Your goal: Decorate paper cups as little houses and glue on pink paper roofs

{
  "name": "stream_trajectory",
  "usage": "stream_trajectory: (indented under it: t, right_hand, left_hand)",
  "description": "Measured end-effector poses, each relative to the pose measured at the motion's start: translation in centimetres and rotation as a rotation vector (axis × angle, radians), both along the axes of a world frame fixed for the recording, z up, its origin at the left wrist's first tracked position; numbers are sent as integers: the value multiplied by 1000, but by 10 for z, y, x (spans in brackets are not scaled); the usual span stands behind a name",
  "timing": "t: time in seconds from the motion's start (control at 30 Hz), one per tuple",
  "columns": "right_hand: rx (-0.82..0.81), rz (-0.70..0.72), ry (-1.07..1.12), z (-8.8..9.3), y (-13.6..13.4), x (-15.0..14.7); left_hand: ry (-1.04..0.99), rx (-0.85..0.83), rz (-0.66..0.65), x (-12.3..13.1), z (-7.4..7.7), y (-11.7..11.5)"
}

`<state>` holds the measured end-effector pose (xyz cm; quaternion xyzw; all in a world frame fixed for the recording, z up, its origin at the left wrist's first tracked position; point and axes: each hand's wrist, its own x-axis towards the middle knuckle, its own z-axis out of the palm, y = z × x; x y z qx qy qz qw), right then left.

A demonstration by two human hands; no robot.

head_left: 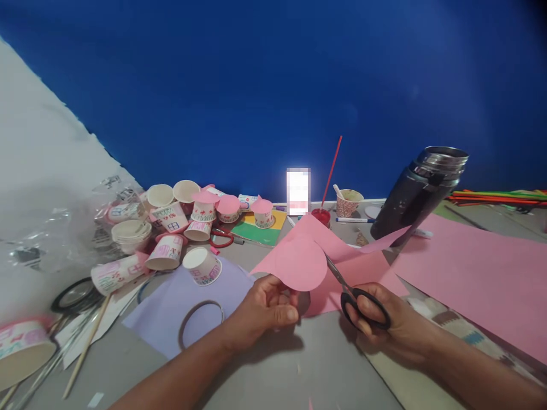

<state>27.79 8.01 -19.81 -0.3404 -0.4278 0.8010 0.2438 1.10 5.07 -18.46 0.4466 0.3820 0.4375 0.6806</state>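
My left hand point(268, 307) pinches the lower edge of a pink paper sheet point(299, 259), whose rounded flap curves up above my fingers. My right hand point(387, 322) is closed in the black handles of a pair of scissors point(356, 293). The blades point up and left into the pink paper, just right of the rounded flap. Both hands hover over the grey table point(316, 364) near its front.
Several printed paper cups point(200, 219) lie piled at the left, with crumpled clear plastic point(55, 228) beside them. A lilac sheet point(188, 296) with a wire ring lies under my left forearm. A dark steel flask point(421, 191), a large pink sheet point(478, 279), a red paint pot point(321, 216) and coloured sticks point(499, 197) are at the right.
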Motion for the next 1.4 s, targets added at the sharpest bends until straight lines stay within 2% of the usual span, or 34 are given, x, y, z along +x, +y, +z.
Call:
stream_trajectory:
  t: [0.1, 0.23, 0.37, 0.53, 0.63, 0.83, 1.03, 1.23, 1.4]
  right_hand:
    - [16, 38, -34, -4, -1, -2]
    - [56, 93, -52, -6, -3, -7]
    - [70, 143, -107, 1, -2, -13]
    - [65, 144, -202, 18, 2, -19]
    - [59, 153, -211, 21, 9, -23]
    - [137, 222, -206, 2, 29, -33]
    - [206, 298, -129, -16, 34, -28]
    - [219, 314, -131, -16, 34, -25]
    - [227, 329, -147, -10, 34, -25]
  left_hand:
    - [137, 29, 121, 4, 3, -6]
    - [304, -93, 256, 7, 5, -10]
    - [359, -174, 393, 9, 7, -10]
    - [200, -158, 426, 4, 8, -6]
    - [154, -162, 462, -1, 6, -4]
    - [142, -195, 490, -8, 1, 3]
    - [79, -178, 491, -11, -2, 6]
    - [72, -203, 489, -13, -2, 3]
    - [62, -194, 515, -10, 3, 1]
